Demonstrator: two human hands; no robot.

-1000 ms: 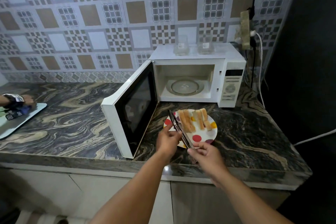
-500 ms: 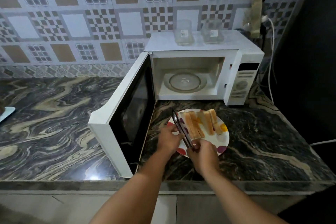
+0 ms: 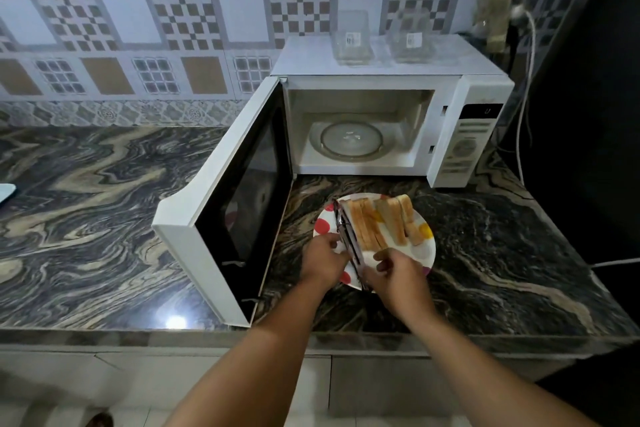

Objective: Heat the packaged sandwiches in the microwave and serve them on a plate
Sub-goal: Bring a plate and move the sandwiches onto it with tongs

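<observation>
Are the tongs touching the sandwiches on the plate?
Touching. In the head view the tongs lie flush along the left edge of the sandwiches, with no gap showing; both hands hold the tongs.

Two bare forearms enter from the lower edge of the view, each ending in a bare hand: the left hand [image 3: 322,262] and the right hand [image 3: 394,279]. No sleeve covers either forearm as far as the frame shows. Neither wrist carries a watch, band or bracelet, and no rings or gloves are visible on the fingers. The upper arms and clothing lie outside the view.
</observation>
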